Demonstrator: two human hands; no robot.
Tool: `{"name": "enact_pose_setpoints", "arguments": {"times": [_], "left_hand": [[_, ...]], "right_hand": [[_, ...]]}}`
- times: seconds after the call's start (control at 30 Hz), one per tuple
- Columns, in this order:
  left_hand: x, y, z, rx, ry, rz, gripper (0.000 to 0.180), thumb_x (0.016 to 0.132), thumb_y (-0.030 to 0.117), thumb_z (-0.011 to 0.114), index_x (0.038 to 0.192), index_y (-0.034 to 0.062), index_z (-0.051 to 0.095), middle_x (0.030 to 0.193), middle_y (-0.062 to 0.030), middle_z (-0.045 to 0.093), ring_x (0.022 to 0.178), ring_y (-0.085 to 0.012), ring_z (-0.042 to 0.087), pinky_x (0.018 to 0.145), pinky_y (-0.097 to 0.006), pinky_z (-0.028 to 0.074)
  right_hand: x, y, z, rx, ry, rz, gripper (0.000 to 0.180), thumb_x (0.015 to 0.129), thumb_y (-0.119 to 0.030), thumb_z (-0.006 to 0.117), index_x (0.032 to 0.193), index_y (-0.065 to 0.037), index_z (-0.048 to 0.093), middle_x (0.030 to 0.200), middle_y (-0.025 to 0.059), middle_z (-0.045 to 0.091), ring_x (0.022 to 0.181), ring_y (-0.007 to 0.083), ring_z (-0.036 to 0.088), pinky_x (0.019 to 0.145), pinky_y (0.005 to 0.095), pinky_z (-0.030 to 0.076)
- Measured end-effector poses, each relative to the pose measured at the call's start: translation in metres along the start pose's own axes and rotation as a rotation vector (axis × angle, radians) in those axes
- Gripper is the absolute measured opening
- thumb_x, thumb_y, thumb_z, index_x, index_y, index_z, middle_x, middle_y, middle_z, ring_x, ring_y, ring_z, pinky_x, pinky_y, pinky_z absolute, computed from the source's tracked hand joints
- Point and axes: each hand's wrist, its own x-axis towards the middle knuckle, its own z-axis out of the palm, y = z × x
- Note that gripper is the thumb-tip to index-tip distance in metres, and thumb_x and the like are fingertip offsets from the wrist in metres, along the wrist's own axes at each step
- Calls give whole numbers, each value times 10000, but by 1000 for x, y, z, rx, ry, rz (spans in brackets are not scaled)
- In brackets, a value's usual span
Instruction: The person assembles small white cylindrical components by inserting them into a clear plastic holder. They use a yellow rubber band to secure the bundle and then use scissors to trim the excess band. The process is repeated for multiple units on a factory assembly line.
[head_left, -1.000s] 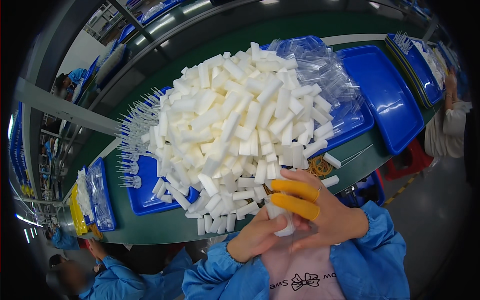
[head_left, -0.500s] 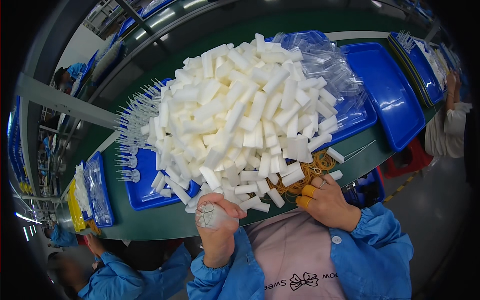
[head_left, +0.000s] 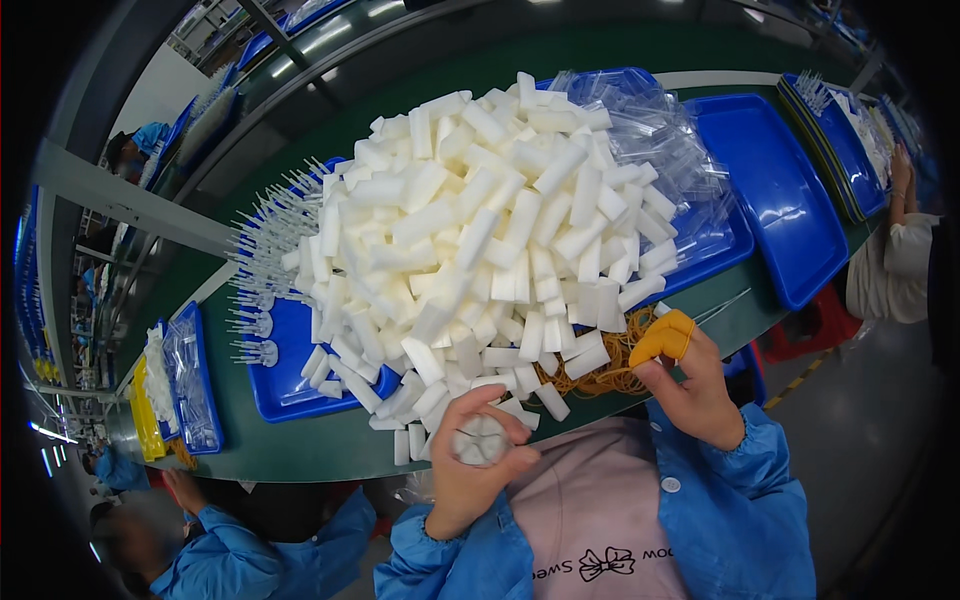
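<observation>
My left hand [head_left: 478,470], in front of the pile at the table edge, has its fingers curled around a round, clear-whitish plastic piece [head_left: 479,441]. Lines spread like spokes across the end of that piece. My right hand [head_left: 692,385] is raised over the table edge, thumb and forefinger brought together in a pinch. Yellow finger covers [head_left: 668,338] sit on its fingers. Anything between those fingertips is too small to make out. Tan rubber bands [head_left: 600,375] lie just left of this hand. White foam blocks [head_left: 470,220] are heaped high beyond both hands.
Spiky clear plastic parts [head_left: 275,235] stand left of the heap on a blue tray [head_left: 290,392]. Clear plastic pieces [head_left: 650,130] fill a tray behind it, beside another blue tray [head_left: 770,200]. Tweezers [head_left: 722,304] lie at right. A co-worker's blue sleeve [head_left: 225,555] shows lower left.
My left hand has shifted right and slightly down, turning the round piece's end upward. My right hand has lifted from the rubber bands and moved right, its fingers now pinched.
</observation>
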Motion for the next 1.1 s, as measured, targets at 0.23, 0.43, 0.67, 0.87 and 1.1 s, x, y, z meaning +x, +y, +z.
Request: {"name": "enact_pose_setpoints", "arguments": {"times": [0.23, 0.43, 0.67, 0.87, 1.1], "left_hand": [[15, 6, 25, 231, -461, -150, 944, 692, 102, 800, 1433, 66, 217, 884, -77, 624, 835, -134, 585, 802, -259, 459], [18, -2, 29, 202, -451, -172, 961, 695, 127, 808, 1436, 80, 197, 961, -96, 636, 915, -131, 581, 828, -254, 445], [17, -5, 30, 282, -408, -55, 623, 697, 139, 799, 1222, 86, 468, 933, -82, 655, 845, -146, 631, 758, -269, 487], [16, -1, 31, 512, -386, -15, 389, 699, 124, 793, 1005, 41, 567, 910, -78, 632, 806, -152, 630, 718, -284, 494], [24, 2, 32, 685, -418, 100, 388, 744, 216, 696, 1059, 93, 507, 909, -97, 626, 822, -273, 630, 683, -320, 498]], "right_hand": [[0, -25, 5, 74, -77, -112, 139, 741, -122, 696, 854, -61, 642, 847, 66, 578, 776, 255, 536, 689, 342, 394], [0, -24, 4, 76, -86, -217, 162, 698, -116, 716, 839, -66, 654, 866, 75, 584, 779, 253, 536, 697, 358, 391], [-2, -29, 4, 156, -115, -197, 170, 690, -87, 717, 842, -56, 649, 863, 83, 579, 783, 260, 539, 711, 351, 405], [-8, -37, 5, 865, -157, 241, 163, 721, -66, 694, 869, -51, 626, 887, 102, 579, 799, 252, 555, 719, 322, 450], [-2, -56, 24, -21, -210, -494, 174, 676, -117, 632, 849, -106, 629, 920, 19, 588, 818, 173, 548, 672, 306, 451]]}}
